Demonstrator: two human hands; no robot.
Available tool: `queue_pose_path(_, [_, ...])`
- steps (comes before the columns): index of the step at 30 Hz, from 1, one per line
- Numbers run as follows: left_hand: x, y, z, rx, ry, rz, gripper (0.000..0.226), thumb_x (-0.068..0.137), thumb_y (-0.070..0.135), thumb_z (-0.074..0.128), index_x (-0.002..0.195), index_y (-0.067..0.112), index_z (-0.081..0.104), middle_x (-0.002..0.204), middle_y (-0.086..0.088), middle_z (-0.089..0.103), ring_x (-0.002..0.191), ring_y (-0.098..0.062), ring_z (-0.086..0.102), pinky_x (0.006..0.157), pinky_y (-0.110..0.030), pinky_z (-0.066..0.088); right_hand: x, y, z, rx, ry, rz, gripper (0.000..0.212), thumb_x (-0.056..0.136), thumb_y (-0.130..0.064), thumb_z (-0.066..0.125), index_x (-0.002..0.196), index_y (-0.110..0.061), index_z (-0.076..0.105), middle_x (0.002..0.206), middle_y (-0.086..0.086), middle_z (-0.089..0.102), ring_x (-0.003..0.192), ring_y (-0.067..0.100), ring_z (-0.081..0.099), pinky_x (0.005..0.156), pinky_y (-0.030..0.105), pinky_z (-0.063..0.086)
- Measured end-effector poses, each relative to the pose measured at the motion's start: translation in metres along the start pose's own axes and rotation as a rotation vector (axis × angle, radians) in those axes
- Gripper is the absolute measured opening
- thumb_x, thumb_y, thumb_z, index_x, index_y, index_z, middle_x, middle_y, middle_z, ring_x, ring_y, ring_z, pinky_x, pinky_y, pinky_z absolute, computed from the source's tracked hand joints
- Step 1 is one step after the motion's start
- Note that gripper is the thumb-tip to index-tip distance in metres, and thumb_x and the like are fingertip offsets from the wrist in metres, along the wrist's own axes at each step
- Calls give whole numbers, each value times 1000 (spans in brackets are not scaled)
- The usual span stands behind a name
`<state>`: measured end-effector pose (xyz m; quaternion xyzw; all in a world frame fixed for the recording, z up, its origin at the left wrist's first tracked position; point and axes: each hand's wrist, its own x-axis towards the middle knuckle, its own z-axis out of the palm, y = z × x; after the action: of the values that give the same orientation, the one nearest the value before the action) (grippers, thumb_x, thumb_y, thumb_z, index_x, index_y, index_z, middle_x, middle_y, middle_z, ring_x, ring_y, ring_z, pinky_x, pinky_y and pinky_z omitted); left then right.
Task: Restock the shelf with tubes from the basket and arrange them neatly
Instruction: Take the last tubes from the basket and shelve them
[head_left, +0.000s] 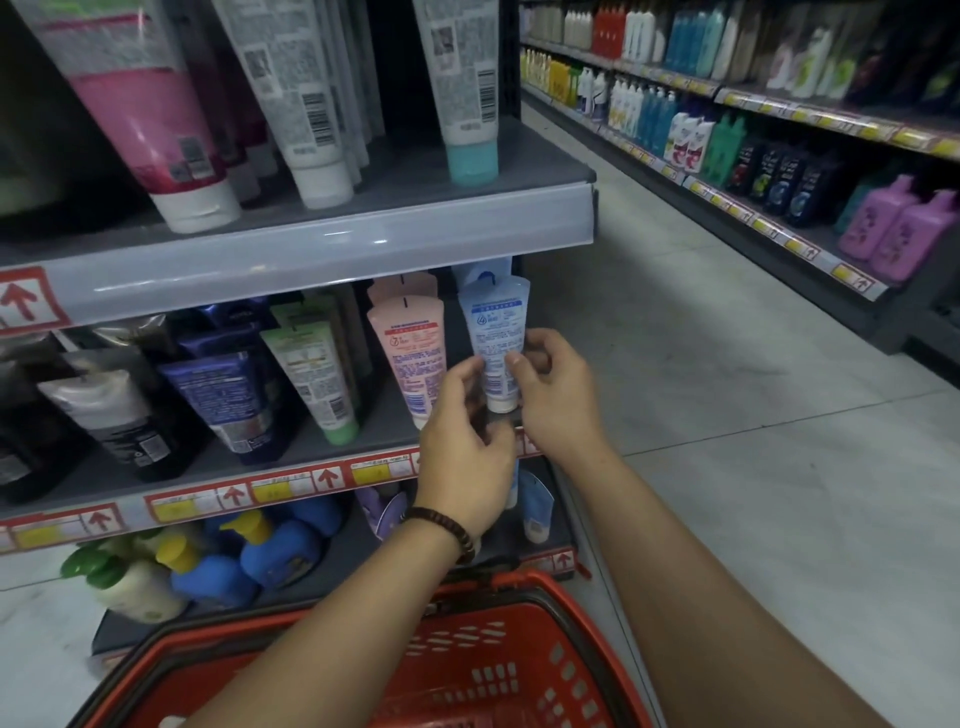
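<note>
A light blue tube (496, 332) with a white cap stands cap-down at the right end of the middle shelf (291, 447). My left hand (465, 447) touches its lower left side with thumb and fingers. My right hand (553, 389) pinches its lower right side. A second blue tube stands right behind it. Pink tubes (413, 343) stand just to its left, then a green tube (317, 374) and dark blue ones. The red basket (498, 660) sits below my forearms; its contents are mostly hidden.
The upper shelf (311, 244) holds large pink, white and teal-capped tubes. The bottom shelf holds blue and cream bottles (249, 561) and small tubes. An aisle floor (727, 415) runs to the right, with bottle-filled shelves (753, 156) on its far side.
</note>
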<state>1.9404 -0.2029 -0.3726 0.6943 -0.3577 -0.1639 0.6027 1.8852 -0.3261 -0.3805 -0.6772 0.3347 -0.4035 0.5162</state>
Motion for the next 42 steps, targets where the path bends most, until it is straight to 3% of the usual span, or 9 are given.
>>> queue_pose_path(8, [-2, -13, 1, 148, -27, 14, 75, 96, 1, 73, 161, 29, 48, 154, 9, 51, 140, -4, 58, 119, -38, 53, 0, 3, -3, 3, -41, 40, 23, 106, -25, 68, 120, -43, 64, 111, -7, 81, 102, 12, 81, 93, 52, 67])
queue_pose_path(11, [-5, -10, 4, 202, -45, 30, 82, 96, 3, 74, 168, 25, 42, 150, 5, 46, 141, -13, 57, 121, -39, 50, -3, 5, -6, -11, -35, 46, 29, 103, -23, 72, 120, -44, 62, 113, -7, 80, 105, 12, 79, 94, 51, 67])
queue_pose_path(17, [-3, -5, 7, 108, -57, -29, 83, 94, 3, 71, 161, 39, 40, 154, 6, 61, 134, -5, 65, 109, -31, 60, -11, 8, -10, -221, 17, 18, 55, 74, -48, 86, 121, -38, 59, 111, -3, 70, 97, 15, 73, 87, 48, 66])
queue_pose_path(20, [-4, -6, 10, 150, -56, -5, 80, 92, 4, 71, 160, 35, 44, 154, 8, 54, 139, -12, 61, 115, -42, 57, -10, 9, -14, -276, -19, 6, 54, 76, -31, 81, 125, -35, 60, 120, -6, 69, 105, 8, 71, 93, 42, 65])
queue_pose_path(24, [-4, -4, 10, 169, -63, -32, 81, 94, 1, 67, 165, 30, 42, 155, 7, 43, 141, -14, 57, 118, -42, 54, -8, 14, -19, -308, -31, 14, 47, 87, -7, 81, 121, -28, 56, 107, -18, 67, 95, -11, 67, 86, 22, 56])
queue_pose_path(32, [-2, -15, 10, 89, -55, -24, 86, 88, 6, 61, 161, 46, 41, 159, 10, 57, 144, -18, 60, 115, -48, 56, -5, 16, -8, -360, -5, 25, 63, 63, -61, 84, 115, -33, 63, 107, -4, 75, 92, 15, 76, 80, 47, 67])
queue_pose_path(35, [-12, -15, 9, 82, 20, 28, 76, 91, -2, 64, 155, 37, 49, 152, 8, 61, 136, -10, 65, 111, -40, 58, -8, 12, -3, -378, 33, 6, 59, 64, -60, 83, 110, -29, 65, 104, -4, 75, 95, 16, 75, 81, 47, 66])
queue_pose_path(39, [-26, -7, -1, 203, 285, 114, 51, 86, -5, 70, 122, 29, 60, 119, 6, 64, 100, -7, 67, 89, -22, 56, -10, 7, 2, -411, 75, 22, 62, 67, -56, 92, 113, -25, 65, 105, 0, 74, 95, 22, 74, 82, 48, 65])
queue_pose_path(42, [-25, -7, -8, 356, 481, 106, 42, 84, 9, 79, 112, 29, 55, 112, 5, 59, 105, -19, 60, 96, -35, 48, -12, 4, 5, -437, 102, 23, 63, 71, -54, 96, 116, -24, 64, 109, 1, 74, 100, 23, 73, 83, 49, 65])
